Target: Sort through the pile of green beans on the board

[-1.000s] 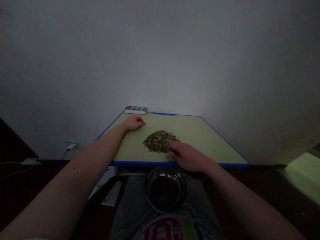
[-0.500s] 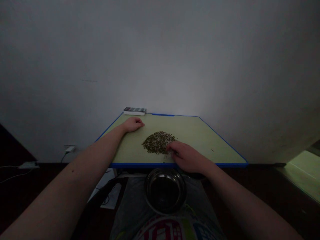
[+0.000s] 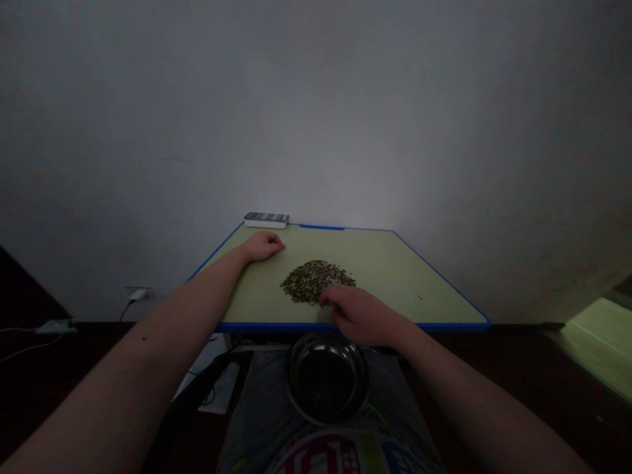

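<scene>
A pile of small dark and pale seeds or grains (image 3: 313, 280) lies spread on the pale yellow tabletop. At the pile's near edge my right hand (image 3: 358, 313) is closed on a small, see-through piece (image 3: 326, 313), perhaps plastic; its exact shape is blurred. Behind the pile, to the left, my left hand (image 3: 264, 245) rests on the table with fingers curled in, and nothing shows in them. Below the table's front edge a shiny metal bowl (image 3: 326, 409) sits on my lap, its inside dark.
The table has a blue rim (image 3: 276, 327). A white box with a striped top (image 3: 266, 221) stands at the back left corner against the wall (image 3: 316, 118). A short dark bit (image 3: 420, 297) lies on the right. A plugged charger (image 3: 139, 294) is on the left wall.
My right hand has shifted slightly left and toward me with the clear piece, along the pile's near edge. The left hand stays in place. The view has tilted a little.
</scene>
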Demonstrator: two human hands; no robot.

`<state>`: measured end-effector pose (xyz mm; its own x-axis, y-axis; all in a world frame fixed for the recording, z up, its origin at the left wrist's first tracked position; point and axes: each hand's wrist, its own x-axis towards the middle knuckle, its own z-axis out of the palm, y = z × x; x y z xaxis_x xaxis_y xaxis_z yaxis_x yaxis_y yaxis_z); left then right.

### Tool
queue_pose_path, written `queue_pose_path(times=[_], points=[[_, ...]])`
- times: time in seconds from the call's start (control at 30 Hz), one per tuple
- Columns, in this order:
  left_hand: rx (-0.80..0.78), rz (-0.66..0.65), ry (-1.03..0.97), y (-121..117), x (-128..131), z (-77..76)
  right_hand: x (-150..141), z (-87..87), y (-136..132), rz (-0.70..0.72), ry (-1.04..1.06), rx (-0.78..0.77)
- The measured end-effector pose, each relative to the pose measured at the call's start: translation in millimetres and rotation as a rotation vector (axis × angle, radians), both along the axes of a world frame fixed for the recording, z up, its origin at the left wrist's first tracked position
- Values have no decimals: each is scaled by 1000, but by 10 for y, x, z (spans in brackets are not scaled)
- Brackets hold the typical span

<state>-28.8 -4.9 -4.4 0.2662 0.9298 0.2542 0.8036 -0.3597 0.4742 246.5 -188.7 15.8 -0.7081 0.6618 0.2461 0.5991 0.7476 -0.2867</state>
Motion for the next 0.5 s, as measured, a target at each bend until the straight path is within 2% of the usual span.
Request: queue_pose_path(times=[0.13, 0.3, 0.4, 0.5], points=[[-9, 6, -2, 5, -1, -2, 134, 60, -14, -97, 144, -6], [-19, 17, 12, 2, -1, 3, 474, 121, -13, -285, 330, 97], [-25, 18, 13, -13, 9, 18, 613, 41, -94, -294, 333, 256], [-35, 16, -5, -27, 20, 28, 594, -138, -239, -245, 314, 344]])
